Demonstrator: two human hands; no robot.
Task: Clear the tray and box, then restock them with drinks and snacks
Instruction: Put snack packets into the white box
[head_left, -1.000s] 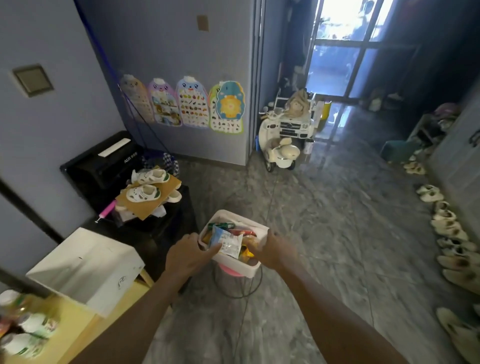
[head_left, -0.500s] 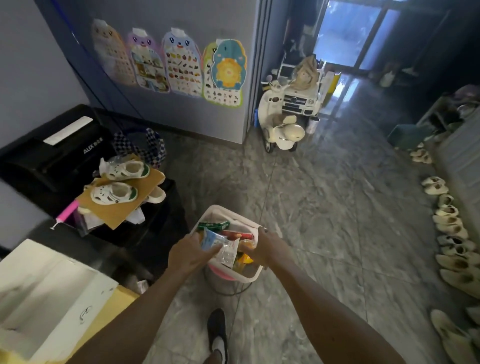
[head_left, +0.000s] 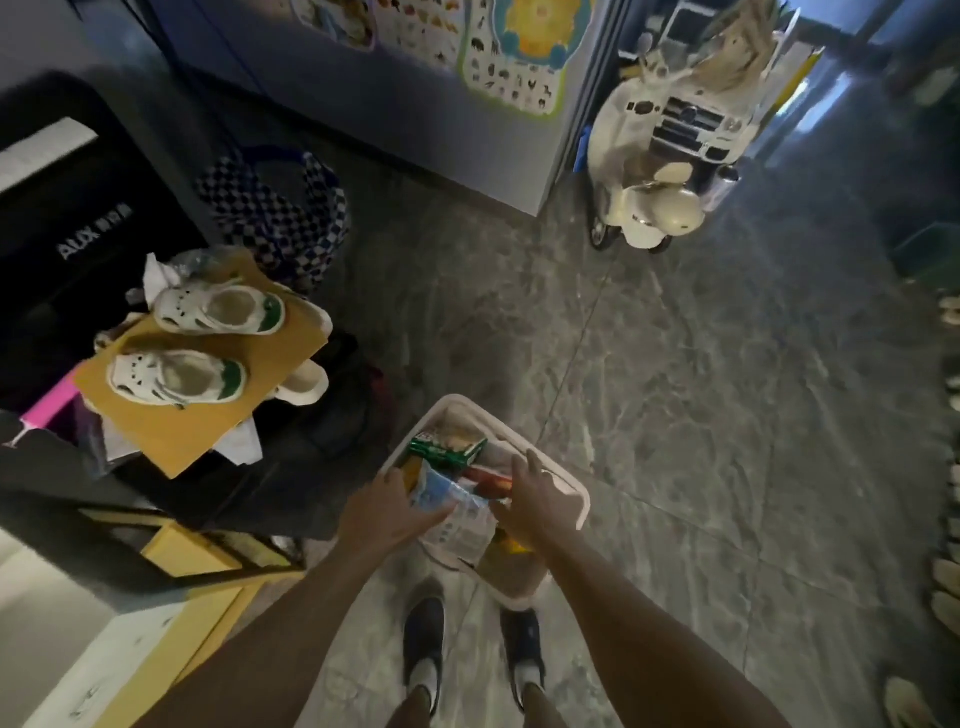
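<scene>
Snack box (head_left: 483, 413) in two hands
Its long side pointed away from the person; left hand (head_left: 384, 514) gripped the rim, right hand (head_left: 535, 499) lay spread on the snacks (head_left: 447, 452).

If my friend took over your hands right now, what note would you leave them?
Left hand: holds the left rim of the box, fingers reaching over a blue packet.
Right hand: fingers spread, resting on the right rim.
Box: held above the floor, full of snacks.
Done: nothing visibly cleared.
Left: empty the box, clear the tray (out of view), restock both.
</scene>
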